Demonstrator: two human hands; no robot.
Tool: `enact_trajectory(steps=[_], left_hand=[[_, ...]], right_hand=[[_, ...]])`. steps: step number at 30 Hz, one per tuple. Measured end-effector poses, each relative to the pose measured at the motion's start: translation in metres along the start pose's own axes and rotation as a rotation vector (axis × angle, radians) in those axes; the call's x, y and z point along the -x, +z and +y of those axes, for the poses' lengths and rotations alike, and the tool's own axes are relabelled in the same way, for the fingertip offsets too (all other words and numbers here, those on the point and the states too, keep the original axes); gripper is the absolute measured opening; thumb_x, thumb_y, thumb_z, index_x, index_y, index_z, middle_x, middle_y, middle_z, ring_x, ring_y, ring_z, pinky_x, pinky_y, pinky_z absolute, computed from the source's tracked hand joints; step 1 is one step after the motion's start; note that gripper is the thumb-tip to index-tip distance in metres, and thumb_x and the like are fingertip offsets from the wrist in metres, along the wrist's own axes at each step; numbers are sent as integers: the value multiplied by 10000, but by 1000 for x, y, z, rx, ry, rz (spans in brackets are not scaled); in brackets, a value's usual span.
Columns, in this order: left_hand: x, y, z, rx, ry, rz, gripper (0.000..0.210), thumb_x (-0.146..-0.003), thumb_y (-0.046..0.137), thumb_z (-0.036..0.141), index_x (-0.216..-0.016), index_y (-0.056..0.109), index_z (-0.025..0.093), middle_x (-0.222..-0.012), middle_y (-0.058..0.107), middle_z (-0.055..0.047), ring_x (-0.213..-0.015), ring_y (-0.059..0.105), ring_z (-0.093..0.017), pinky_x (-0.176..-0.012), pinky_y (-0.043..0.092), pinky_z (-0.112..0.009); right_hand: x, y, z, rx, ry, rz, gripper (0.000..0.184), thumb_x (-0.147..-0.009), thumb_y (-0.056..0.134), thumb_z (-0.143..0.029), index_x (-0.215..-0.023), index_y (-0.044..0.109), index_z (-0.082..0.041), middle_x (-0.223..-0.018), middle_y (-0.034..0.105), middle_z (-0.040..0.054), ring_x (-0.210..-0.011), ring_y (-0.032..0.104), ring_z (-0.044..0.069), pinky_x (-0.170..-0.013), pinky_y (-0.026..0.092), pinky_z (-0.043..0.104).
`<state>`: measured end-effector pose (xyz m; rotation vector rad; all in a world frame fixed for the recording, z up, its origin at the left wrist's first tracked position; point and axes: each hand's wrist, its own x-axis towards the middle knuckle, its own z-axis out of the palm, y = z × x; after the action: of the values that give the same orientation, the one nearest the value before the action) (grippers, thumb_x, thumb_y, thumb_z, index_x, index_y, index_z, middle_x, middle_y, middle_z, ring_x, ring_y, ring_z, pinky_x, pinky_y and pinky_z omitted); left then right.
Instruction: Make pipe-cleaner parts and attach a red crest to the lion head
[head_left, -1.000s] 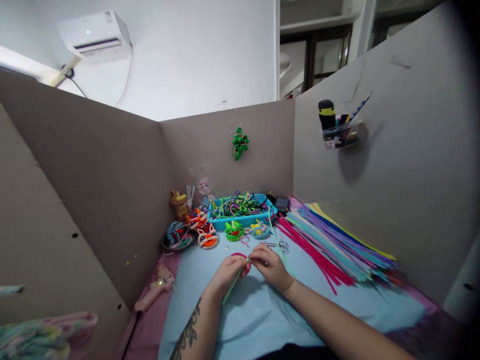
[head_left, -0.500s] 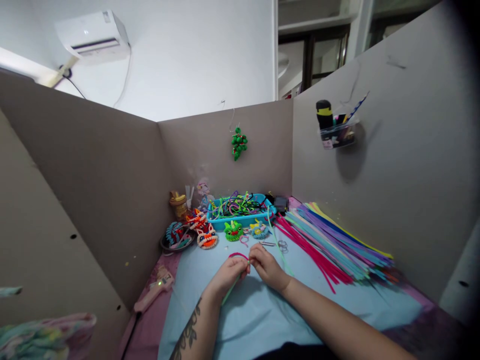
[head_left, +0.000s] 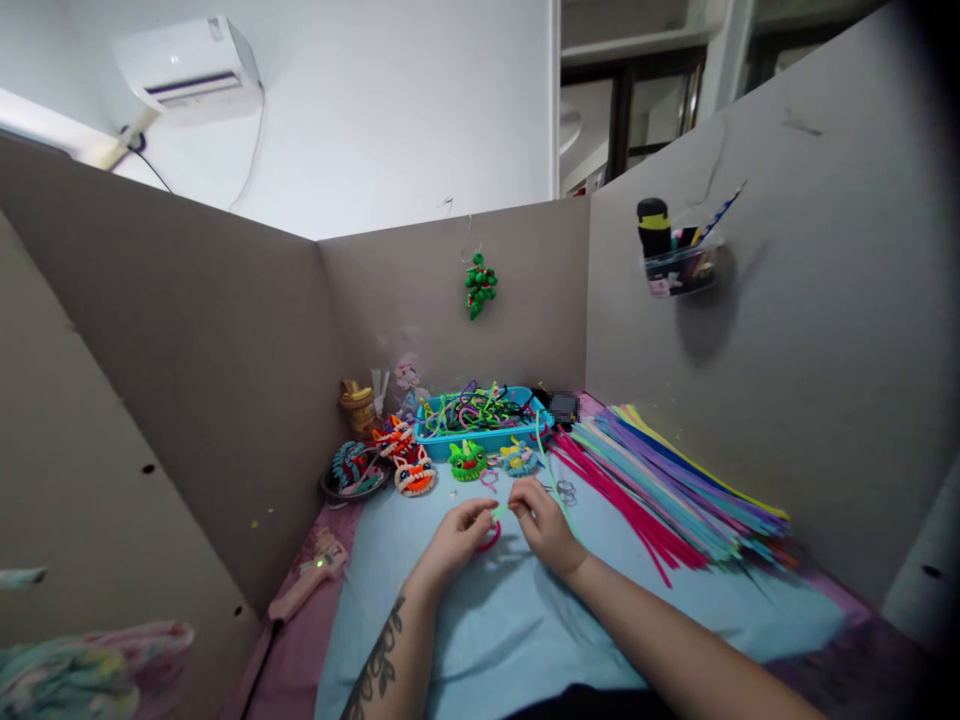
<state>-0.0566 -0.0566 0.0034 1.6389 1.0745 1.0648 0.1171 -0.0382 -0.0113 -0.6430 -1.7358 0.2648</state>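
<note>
Over the blue cloth, my left hand (head_left: 459, 538) pinches a short piece of pipe cleaner work. Its light green part (head_left: 500, 511) spans the small gap between my hands, and a red pipe cleaner (head_left: 492, 538) curves below the left fingertips. My right hand (head_left: 546, 525) has its fingers closed at the other end of the green part; how firmly it grips is too small to see. Just beyond my hands lie a pink loop (head_left: 488, 481), a green creature figure (head_left: 468, 461) and a blue-and-yellow one (head_left: 519, 458). Scissors (head_left: 566, 491) are partly hidden behind my right hand.
A blue tray (head_left: 480, 441) heaped with pipe cleaner scraps stands at the back. Long coloured pipe cleaners (head_left: 667, 490) spread over the right side. At left are orange figures (head_left: 415, 472), a dark bowl (head_left: 356, 488) and a pink glue gun (head_left: 311, 583). Grey partitions (head_left: 450, 300) enclose the table.
My hands have moved slightly apart, showing the light green part between them. The red pipe cleaner has swung from above the left fingers to below them. The long green strand under the left hand no longer shows.
</note>
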Motion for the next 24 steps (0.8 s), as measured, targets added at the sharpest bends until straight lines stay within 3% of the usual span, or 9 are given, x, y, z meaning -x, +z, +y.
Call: enact_trajectory(steps=[3, 5, 9, 11, 13, 16, 24], left_hand=[[-2, -7, -1, -57, 64, 141, 380, -752, 592, 406, -1064, 555, 192, -1023, 596, -64, -822, 540, -164, -739, 424, -289], [-2, -10, -1, -96, 97, 176, 305, -731, 615, 366, -982, 574, 197, -1110, 577, -82, -920, 545, -194, -779, 423, -302], [-2, -12, -2, -162, 129, 153, 151, -752, 588, 323, -742, 613, 175, -1083, 614, -112, -1071, 528, -259, -786, 424, -310], [-2, -11, -3, -183, 126, 124, 171, -770, 566, 324, -740, 632, 169, -1028, 643, -109, -1014, 561, -248, -761, 430, -305], [-2, -10, -5, -200, 110, 86, 202, -781, 556, 343, -751, 644, 163, -882, 670, -77, -827, 598, -201, -691, 432, -283], [-2, -9, -8, -217, 83, 48, 256, -796, 540, 379, -737, 643, 152, -662, 627, -15, -613, 544, -136, -582, 399, -240], [0, -11, -8, -275, 64, 75, 250, -756, 601, 353, -642, 655, 137, -579, 622, -15, -542, 521, -120, -537, 375, -226]], right_hand=[[-3, -8, 12, 69, 78, 170, 137, -872, 424, -147, -774, 490, -215, -795, 496, 33, -773, 494, 193, -712, 410, 331], [-5, -14, 20, 86, 106, 232, 131, -876, 418, -150, -774, 472, -213, -788, 475, 29, -759, 474, 193, -699, 393, 328], [-7, -23, 28, 101, 140, 304, 128, -880, 411, -166, -767, 450, -213, -776, 453, 19, -742, 456, 189, -686, 378, 318], [-7, -25, 29, 101, 147, 309, 131, -878, 411, -175, -758, 446, -212, -774, 452, 17, -741, 456, 187, -684, 377, 314], [-8, -25, 29, 99, 153, 304, 133, -876, 415, -182, -751, 449, -212, -770, 454, 16, -738, 457, 186, -683, 377, 311], [-7, -25, 30, 96, 169, 297, 128, -869, 421, -183, -750, 459, -210, -770, 458, 16, -737, 460, 186, -678, 375, 307], [-8, -25, 34, 79, 219, 261, 122, -855, 433, -195, -739, 470, -208, -752, 467, 12, -716, 464, 180, -650, 373, 290]])
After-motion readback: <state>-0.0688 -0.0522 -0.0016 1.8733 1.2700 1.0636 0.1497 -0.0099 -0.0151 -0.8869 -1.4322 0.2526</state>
